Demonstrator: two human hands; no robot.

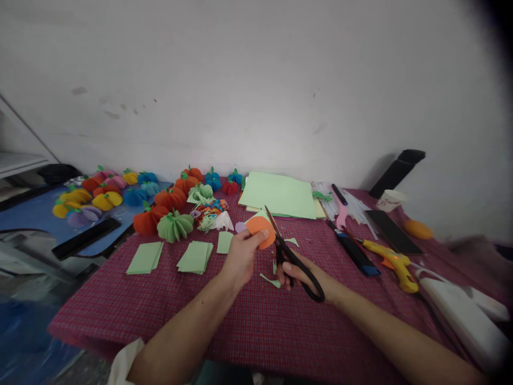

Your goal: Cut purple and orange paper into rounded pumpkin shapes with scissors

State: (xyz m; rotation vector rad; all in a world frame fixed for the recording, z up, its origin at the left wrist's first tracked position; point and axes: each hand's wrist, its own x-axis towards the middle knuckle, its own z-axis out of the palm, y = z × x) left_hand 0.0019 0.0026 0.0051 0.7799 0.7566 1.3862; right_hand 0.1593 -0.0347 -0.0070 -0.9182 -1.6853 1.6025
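My left hand [243,254] pinches an orange rounded piece of paper [260,230], thumb on top, with a green sheet showing behind its upper edge. In my right hand [294,272] is a pair of black-handled scissors [290,251]. The blades point up and away, right beside the paper's right edge; whether they touch it I cannot tell. Green paper scraps [271,280] lie below the scissors. To the left are stacks of green paper cards [195,256], another stack [145,258] and a smaller card [225,242].
Paper pumpkins [175,225] in several colours fill the left. Large green sheets [278,195] lie by the wall, near a pile of scraps [212,211]. On the right are a yellow glue gun [395,262], a dark cutter case [355,251], a paper cup [390,199] and a white power strip [460,310].
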